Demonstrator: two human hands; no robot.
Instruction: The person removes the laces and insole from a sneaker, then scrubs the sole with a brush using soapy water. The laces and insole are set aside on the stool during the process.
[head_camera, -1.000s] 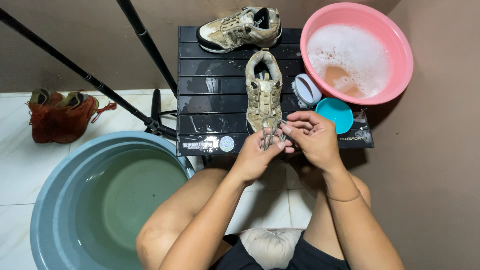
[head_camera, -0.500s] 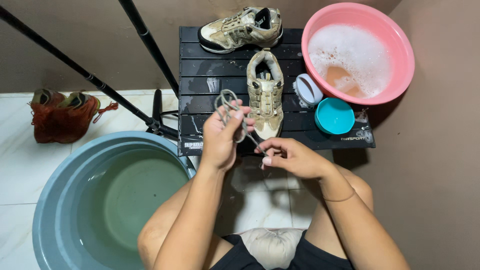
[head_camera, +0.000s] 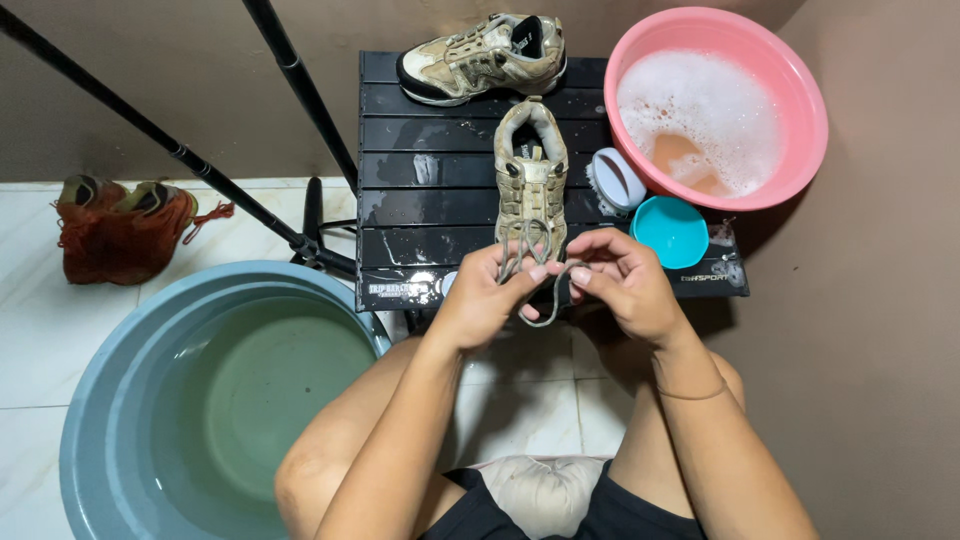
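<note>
A dirty beige sneaker lies toe toward me on a black slatted table. Its grey shoelace hangs loose off the toe end. My left hand pinches the lace near the toe, and my right hand pinches the other part of the lace just beside it. Both hands sit at the table's front edge, almost touching. A second beige sneaker lies on its side at the back of the table.
A pink basin of soapy water stands at the right of the table, with a white scrub brush and a small teal bowl beside it. A large blue tub of water sits on the floor at the left. Black tripod legs cross behind.
My left hand, which had lifted the lace up to the left, has come back down to the shoe's toe. My right hand has moved up to meet it.
</note>
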